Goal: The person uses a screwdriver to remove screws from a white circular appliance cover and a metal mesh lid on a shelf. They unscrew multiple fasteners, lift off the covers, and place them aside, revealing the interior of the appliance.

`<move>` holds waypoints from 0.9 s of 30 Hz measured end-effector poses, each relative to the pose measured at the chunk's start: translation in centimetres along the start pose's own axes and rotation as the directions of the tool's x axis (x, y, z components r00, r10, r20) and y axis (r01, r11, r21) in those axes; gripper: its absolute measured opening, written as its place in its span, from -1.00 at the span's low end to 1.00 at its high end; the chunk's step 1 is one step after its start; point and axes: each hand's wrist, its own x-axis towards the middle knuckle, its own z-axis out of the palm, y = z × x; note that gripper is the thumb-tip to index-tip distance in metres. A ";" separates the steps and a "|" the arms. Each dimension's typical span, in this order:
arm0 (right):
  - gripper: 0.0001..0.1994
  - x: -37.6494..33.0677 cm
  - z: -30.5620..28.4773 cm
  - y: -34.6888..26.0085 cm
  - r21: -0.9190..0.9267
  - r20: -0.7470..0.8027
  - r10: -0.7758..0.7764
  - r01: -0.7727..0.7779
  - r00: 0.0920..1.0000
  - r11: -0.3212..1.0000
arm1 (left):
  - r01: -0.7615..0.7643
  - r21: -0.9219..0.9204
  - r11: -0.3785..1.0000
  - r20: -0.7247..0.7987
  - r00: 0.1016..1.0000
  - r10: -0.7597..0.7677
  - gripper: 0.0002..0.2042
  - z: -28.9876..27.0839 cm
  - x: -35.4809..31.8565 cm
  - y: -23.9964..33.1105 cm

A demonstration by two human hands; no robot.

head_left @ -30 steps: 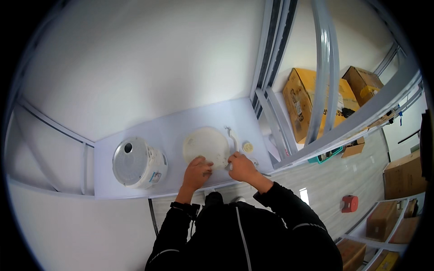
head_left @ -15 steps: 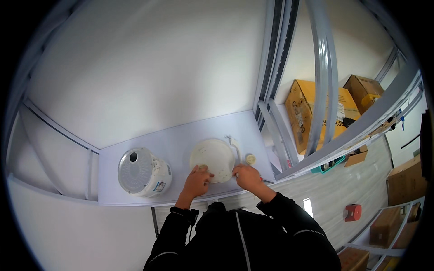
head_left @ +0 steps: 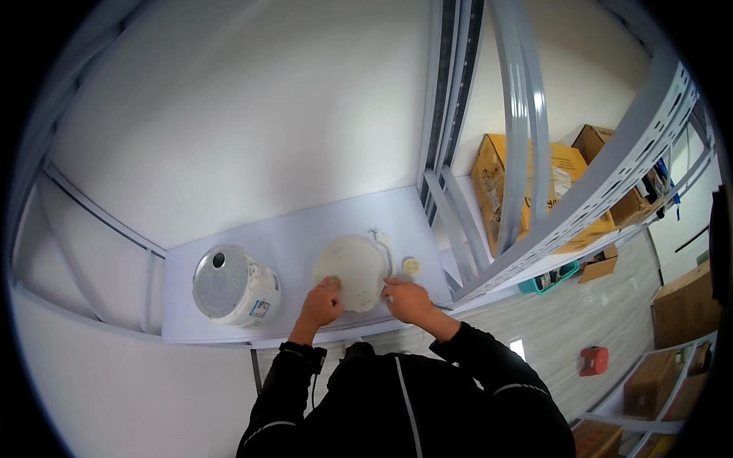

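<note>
We count two bare hands at work on one off-white disc [head_left: 356,263], which lies on the pale counter [head_left: 294,233] just in front of the person's body. It could be a lid or a shallow dish; we cannot tell which. A few small flecks show on it.

The left hand [head_left: 321,304] is at the disc's near left edge, its fingers bent with the tips over the surface; we cannot tell whether they grip anything. The right hand [head_left: 409,300] is at the right edge with its fingers drawn together, and we cannot tell whether they pinch the rim, the end of the curved white strip [head_left: 389,248] or something hidden there. We see one such strip, running along the disc's right side, and one small, round, yellowish piece [head_left: 411,266] just right of it.

On the counter's left part, apart from the disc, we have one white bucket [head_left: 256,288]. Its grey lid [head_left: 217,284] is on and has one dark round hole; what the bucket holds is hidden from us.

Over to the right we find one big yellow carton [head_left: 487,183] behind grey posts, with one brown carton [head_left: 590,140] beyond it. Lower down are one teal bin [head_left: 528,287] with dark items inside, too small to make out, one open carton [head_left: 602,264] beside it, and one red stool [head_left: 593,361] on the floor [head_left: 553,343].
</note>
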 end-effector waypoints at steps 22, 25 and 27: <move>-0.49 -3.4 -11.0 -5.4 0.560 -0.142 -0.243 0.280 0.960 0.780 | -0.092 -0.032 0.995 -0.282 0.956 0.080 -0.93 -2.2 4.5 11.9; -0.27 -3.1 -10.8 -5.4 0.630 -0.179 -0.251 0.307 0.951 0.714 | -0.020 -0.101 0.995 -0.268 0.963 -0.008 -0.91 -4.1 3.8 14.4; -0.19 -2.1 -10.3 -5.6 0.654 -0.231 -0.286 0.367 0.930 0.662 | -0.007 -0.105 0.994 -0.270 0.963 -0.021 -0.90 -5.5 3.1 15.3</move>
